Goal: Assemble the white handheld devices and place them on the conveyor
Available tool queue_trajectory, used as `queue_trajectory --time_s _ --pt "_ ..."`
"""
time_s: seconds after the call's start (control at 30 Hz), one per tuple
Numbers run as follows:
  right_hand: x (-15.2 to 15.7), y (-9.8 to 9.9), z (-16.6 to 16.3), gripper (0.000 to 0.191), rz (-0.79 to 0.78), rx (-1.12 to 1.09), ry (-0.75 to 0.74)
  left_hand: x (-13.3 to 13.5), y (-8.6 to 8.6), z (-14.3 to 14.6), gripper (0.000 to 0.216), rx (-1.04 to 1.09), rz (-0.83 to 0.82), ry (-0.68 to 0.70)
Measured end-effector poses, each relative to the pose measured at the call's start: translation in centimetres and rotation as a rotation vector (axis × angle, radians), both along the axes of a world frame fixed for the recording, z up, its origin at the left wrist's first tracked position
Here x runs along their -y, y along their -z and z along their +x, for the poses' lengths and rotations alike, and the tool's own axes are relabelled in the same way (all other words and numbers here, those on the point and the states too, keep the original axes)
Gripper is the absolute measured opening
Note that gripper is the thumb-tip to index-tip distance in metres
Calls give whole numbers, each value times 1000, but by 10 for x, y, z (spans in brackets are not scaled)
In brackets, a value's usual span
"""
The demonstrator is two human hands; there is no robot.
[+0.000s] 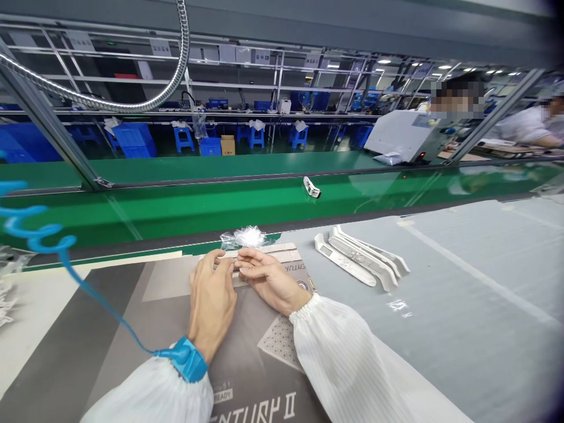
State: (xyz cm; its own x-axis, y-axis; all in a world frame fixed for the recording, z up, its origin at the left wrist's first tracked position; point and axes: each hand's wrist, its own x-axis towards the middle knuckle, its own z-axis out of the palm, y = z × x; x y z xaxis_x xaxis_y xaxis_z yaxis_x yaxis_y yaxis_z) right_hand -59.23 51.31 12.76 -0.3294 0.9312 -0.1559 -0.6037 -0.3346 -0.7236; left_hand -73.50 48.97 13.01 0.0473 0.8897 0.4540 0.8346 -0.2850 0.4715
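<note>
Fingers (219,265) of the left hand (211,305) and right hand (269,281) pinch a slim pale plastic strip (229,255) lying crosswise between them, both equally near, just below a crumpled clear plastic bag (245,237) beyond a printed carton (282,346).

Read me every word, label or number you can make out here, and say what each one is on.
"ENTURY II" in large letters, cut off by the frame, on the printed card.
"READY" on the same card.
"51", possibly part of something longer, just above "READY".
"ENTUR", upside down, on the card near the right hand.
White labels on the shelving: too small to read.
</note>
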Motion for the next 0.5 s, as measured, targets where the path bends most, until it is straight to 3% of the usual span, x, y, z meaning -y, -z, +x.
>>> queue_trajectory --time_s 0.2,0.4,0.5 --pt "0 -1 0 43 -5 -6 1 1 0 -1 31 27 -6 -26" --pt "0 0 0 42 -5 -4 9 3 -10 -2 50 57 135 -87" --pt "0 0 0 42 -3 -17 6 1 -8 -2 43 80 34 -15"
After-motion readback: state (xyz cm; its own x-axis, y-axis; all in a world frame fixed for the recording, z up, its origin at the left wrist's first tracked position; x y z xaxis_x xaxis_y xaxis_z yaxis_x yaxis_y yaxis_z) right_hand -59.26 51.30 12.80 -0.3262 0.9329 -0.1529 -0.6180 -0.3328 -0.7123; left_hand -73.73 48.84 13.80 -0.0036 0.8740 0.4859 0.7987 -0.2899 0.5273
